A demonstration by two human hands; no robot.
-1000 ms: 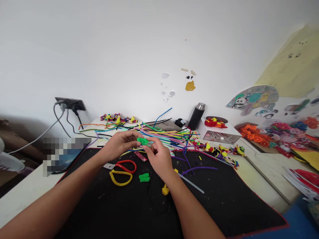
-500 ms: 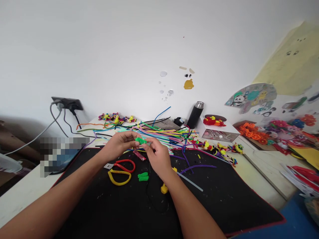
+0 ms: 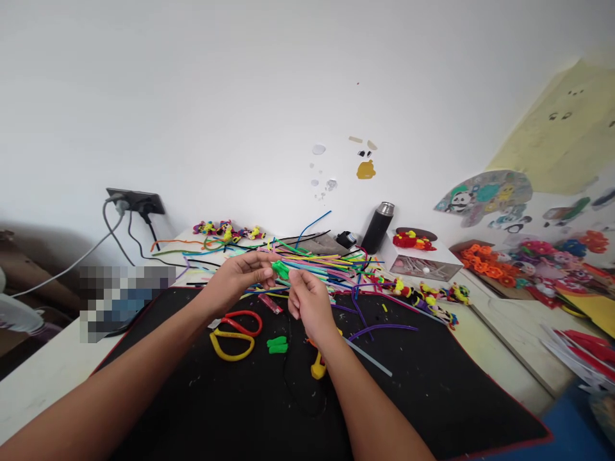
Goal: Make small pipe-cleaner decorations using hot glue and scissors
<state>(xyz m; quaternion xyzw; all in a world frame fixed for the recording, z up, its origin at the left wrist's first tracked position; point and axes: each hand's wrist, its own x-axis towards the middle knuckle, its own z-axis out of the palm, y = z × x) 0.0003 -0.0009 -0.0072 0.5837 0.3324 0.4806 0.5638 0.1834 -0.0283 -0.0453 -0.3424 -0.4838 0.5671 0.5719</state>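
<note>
Between my two hands is a small bent piece of green pipe cleaner (image 3: 280, 269), raised above the black mat (image 3: 230, 410). My left hand (image 3: 245, 272) pinches its left end between thumb and fingers. The fingertips of my right hand (image 3: 308, 301) are closed on its right end. Below them on the mat lie a folded green pipe cleaner piece (image 3: 277, 346) and scissors with red and yellow handles (image 3: 233, 344). A yellow-ended object (image 3: 318, 370) is partly hidden by my right forearm. A red lighter-like item (image 3: 270, 303) lies just under my hands.
Many loose coloured pipe cleaners (image 3: 331, 259) are heaped along the wall. A black thermos (image 3: 378, 228) stands beside a white box (image 3: 425, 264). Small pipe cleaner figures (image 3: 427, 298) lie at right. A glue stick (image 3: 369, 357) rests on the mat; a phone-like device is blurred at left.
The green piece has turned from lying level to slanting, and my right hand has shifted slightly right and down. The whole view has dropped a little.
</note>
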